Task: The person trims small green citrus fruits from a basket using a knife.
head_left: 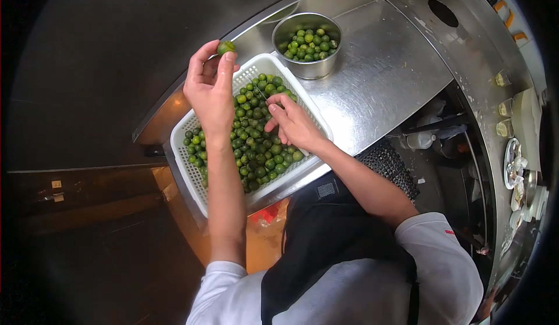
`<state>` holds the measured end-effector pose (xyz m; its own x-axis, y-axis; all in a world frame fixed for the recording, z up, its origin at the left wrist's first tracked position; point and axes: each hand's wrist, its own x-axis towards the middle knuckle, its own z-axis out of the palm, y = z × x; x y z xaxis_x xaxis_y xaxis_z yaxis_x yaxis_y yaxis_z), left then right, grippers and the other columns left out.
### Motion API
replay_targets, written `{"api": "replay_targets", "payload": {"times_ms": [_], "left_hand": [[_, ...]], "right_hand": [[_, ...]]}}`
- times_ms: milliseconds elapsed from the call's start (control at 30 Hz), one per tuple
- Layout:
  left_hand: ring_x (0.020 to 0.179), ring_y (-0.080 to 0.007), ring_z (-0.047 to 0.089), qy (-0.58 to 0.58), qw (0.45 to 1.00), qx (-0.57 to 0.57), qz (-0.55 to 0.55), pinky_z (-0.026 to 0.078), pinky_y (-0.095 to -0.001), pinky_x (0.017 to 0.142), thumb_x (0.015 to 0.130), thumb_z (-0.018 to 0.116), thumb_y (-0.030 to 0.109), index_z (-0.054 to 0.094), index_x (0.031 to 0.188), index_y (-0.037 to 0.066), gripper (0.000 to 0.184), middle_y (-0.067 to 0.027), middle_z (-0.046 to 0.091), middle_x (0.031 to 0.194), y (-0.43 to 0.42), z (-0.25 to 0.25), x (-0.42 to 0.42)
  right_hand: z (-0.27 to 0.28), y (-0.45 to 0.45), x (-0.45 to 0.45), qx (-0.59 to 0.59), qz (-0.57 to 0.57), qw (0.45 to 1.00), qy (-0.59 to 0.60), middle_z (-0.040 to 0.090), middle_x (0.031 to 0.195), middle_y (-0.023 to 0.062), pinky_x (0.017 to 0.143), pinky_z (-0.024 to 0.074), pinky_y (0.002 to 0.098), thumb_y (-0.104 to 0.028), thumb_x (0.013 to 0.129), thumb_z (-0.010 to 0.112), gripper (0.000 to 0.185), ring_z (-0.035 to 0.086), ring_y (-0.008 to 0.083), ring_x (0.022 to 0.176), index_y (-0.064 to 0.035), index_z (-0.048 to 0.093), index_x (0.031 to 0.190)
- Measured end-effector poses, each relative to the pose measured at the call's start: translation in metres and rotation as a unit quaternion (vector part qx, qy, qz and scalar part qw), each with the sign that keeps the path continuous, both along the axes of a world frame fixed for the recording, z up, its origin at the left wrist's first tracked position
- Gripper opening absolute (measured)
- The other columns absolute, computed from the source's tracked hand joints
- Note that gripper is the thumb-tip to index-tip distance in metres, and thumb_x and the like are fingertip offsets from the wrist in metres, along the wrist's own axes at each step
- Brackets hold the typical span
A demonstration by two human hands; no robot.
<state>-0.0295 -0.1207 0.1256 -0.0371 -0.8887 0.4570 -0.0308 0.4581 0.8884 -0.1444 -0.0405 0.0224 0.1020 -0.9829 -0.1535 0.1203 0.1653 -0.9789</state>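
Note:
My left hand [212, 89] is raised over the upper left rim of a white perforated basket [312, 111], pinching a small green citrus fruit [226, 47] between thumb and fingertips. Lower and to the right, my right hand [294, 121] holds a thin metal tool [261, 94], perhaps a small knife, above the basket. Many small green citrus fruits [254, 144] fill much of the basket. Behind it stands a round metal pot [314, 69] with several more of these fruits [310, 44] inside.
The basket and pot stand on a steel counter [384, 57] that curves away to the right. Small glasses [505, 108] and a metal tray [512, 162] are at the far right. A dark wall [105, 63] rises on the left. Below the counter lies a black mat [389, 165].

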Motion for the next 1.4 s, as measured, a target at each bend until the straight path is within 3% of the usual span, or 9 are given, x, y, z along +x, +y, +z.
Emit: {"api": "replay_targets", "payload": {"times_ms": [267,400,533,633,733,867,1000,1067,1400], "left_hand": [[0.093,-0.0161,0.066,-0.026,1.0,0.01,0.007,0.057,-0.0279,0.075,0.09,0.064,0.004,0.058,0.114,-0.005,0.027,-0.0114,0.065,0.102,-0.001,-0.002,-0.012],[0.093,-0.021,0.068,-0.233,0.957,-0.164,0.059,0.056,-0.0306,0.077,0.087,0.068,0.012,0.057,0.123,-0.001,0.04,-0.0148,0.065,0.112,-0.021,0.01,-0.041],[0.085,-0.0193,0.07,-0.382,0.914,-0.126,0.058,0.054,-0.0309,0.074,0.086,0.067,0.015,0.063,0.118,0.002,0.035,-0.0163,0.068,0.108,-0.025,0.037,-0.019],[0.075,-0.0216,0.07,-0.419,0.902,0.006,0.102,0.053,-0.0308,0.07,0.088,0.062,0.014,0.07,0.1,0.001,0.019,-0.0118,0.073,0.084,-0.035,0.011,0.035],[0.085,-0.0364,0.068,-0.609,0.784,0.081,0.086,0.054,-0.0443,0.078,0.084,0.064,0.015,0.072,0.096,0.007,0.017,-0.0193,0.069,0.09,-0.044,-0.061,0.081],[0.088,-0.0323,0.066,-0.644,0.761,-0.022,0.072,0.053,-0.0412,0.083,0.08,0.069,0.011,0.068,0.101,0.005,0.023,-0.0175,0.067,0.098,-0.024,-0.107,0.081],[0.087,-0.0236,0.065,-0.296,0.935,0.193,0.004,0.055,-0.0349,0.075,0.085,0.064,0.006,0.061,0.111,0.002,0.026,-0.0113,0.063,0.094,-0.007,-0.095,0.078],[0.087,-0.0203,0.065,-0.011,0.944,0.326,-0.056,0.055,-0.0309,0.072,0.087,0.061,0.003,0.057,0.116,0.001,0.03,-0.0095,0.062,0.094,0.011,-0.09,0.069],[0.084,-0.0175,0.066,0.117,0.933,0.331,-0.078,0.057,-0.0282,0.07,0.092,0.061,0.006,0.056,0.118,-0.004,0.028,-0.0092,0.064,0.094,0.034,-0.106,0.064]], "right_hand": [[0.002,0.002,0.001,-0.012,-0.021,0.999,0.026,0.067,0.075,0.0118,0.046,0.0442,0.0294,-0.026,0.101,0.042,0.033,0.054,0.0141,0.045,-0.0009,0.043,0.122],[0.002,0.0,0.005,0.007,-0.023,0.998,0.05,0.067,0.076,0.0119,0.043,0.0422,0.0282,-0.025,0.101,0.04,0.034,0.052,0.0121,0.045,0.0014,0.04,0.123],[-0.001,-0.002,0.003,0.054,-0.023,0.997,0.04,0.067,0.079,0.014,0.041,0.0421,0.0256,-0.027,0.101,0.04,0.04,0.052,0.011,0.045,0.0037,0.038,0.126],[-0.004,-0.003,0.001,0.057,-0.035,0.997,0.023,0.067,0.08,0.0143,0.041,0.0422,0.0241,-0.028,0.101,0.039,0.041,0.051,0.0101,0.045,0.0037,0.037,0.128],[-0.006,-0.004,0.002,0.065,-0.038,0.997,0.02,0.067,0.08,0.0138,0.041,0.0423,0.0241,-0.029,0.102,0.039,0.042,0.051,0.0098,0.045,0.0034,0.036,0.128],[-0.005,-0.005,0.002,0.074,-0.041,0.996,0.019,0.067,0.075,0.0105,0.043,0.0452,0.0282,-0.029,0.1,0.042,0.041,0.053,0.0135,0.045,0.0025,0.039,0.127],[-0.003,-0.003,0.003,0.025,-0.039,0.998,0.048,0.067,0.073,0.0112,0.047,0.0468,0.0313,-0.026,0.099,0.045,0.04,0.057,0.017,0.047,0.0014,0.04,0.127],[-0.004,-0.001,0.006,-0.029,-0.038,0.996,0.077,0.067,0.072,0.0103,0.05,0.0466,0.0317,-0.025,0.098,0.047,0.039,0.058,0.0171,0.049,0.0002,0.04,0.128],[-0.001,0.005,0.011,-0.156,-0.01,0.982,0.105,0.065,0.068,0.0153,0.059,0.0477,0.0405,-0.018,0.093,0.056,0.042,0.065,0.031,0.062,-0.0014,0.041,0.129]]}}
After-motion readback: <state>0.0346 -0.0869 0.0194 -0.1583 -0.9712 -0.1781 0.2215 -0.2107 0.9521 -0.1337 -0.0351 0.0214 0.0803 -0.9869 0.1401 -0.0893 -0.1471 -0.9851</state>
